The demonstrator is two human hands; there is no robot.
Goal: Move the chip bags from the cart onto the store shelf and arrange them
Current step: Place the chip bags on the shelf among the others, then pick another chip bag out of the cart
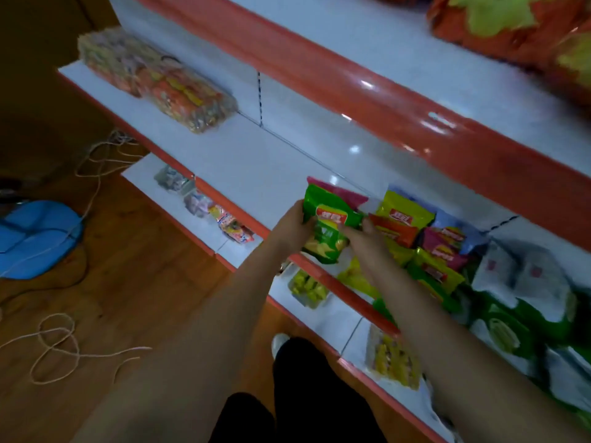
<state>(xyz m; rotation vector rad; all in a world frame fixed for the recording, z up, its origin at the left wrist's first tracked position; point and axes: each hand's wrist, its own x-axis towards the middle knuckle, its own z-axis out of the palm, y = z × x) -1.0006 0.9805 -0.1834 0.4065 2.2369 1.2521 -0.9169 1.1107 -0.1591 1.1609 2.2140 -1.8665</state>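
Note:
A green chip bag (pixel 329 219) stands at the front edge of the white middle shelf (pixel 256 161). My left hand (pixel 292 223) grips its left side, and my right hand (pixel 364 238) holds its right side. Behind it leans a pink bag (pixel 339 191). To the right lie several more chip bags: yellow (pixel 403 209), red (pixel 396 233), pink (pixel 444 241) and yellow-green (pixel 438 270). The cart is out of view.
A large clear multipack of snacks (pixel 153 81) sits at the shelf's left end. White-and-green packs (pixel 524 302) fill the right. The lower shelf (pixel 198 219) holds small packets. An orange bag (pixel 518 30) lies on the top shelf. Rope (pixel 57 343) and a blue cushion (pixel 35 235) lie on the wooden floor.

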